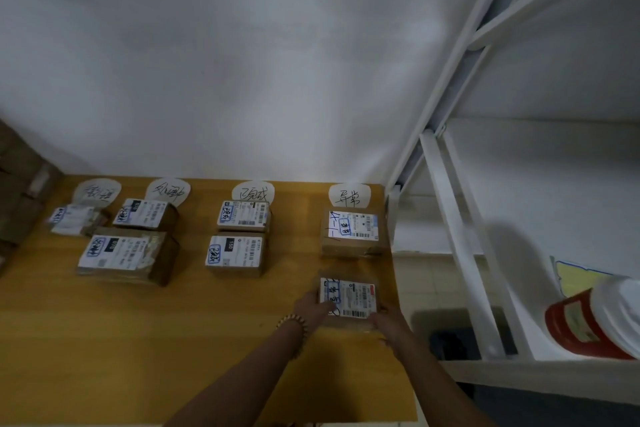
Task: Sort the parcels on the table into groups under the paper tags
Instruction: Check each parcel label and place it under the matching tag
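Several paper tags line the back of the wooden table (pixel 207 322): far-left tag (pixel 98 191), second tag (pixel 168 191), third tag (pixel 253 193), right tag (pixel 349 196). Below the right tag sits a brown parcel (pixel 353 232). In front of it, both hands hold a small labelled parcel (pixel 349 298) low over the table: my left hand (pixel 311 305) grips its left side, my right hand (pixel 388 321) its right front corner. One parcel (pixel 77 218) lies under the far-left tag, two (pixel 145 215) (pixel 126 255) under the second, two (pixel 244 215) (pixel 236 255) under the third.
A white metal shelf rack (pixel 460 236) stands right of the table, holding a red tub with a white lid (pixel 588 326) and a yellow paper (pixel 578 276). Stacked brown cartons (pixel 20 191) rise at the table's left edge. A white wall is behind.
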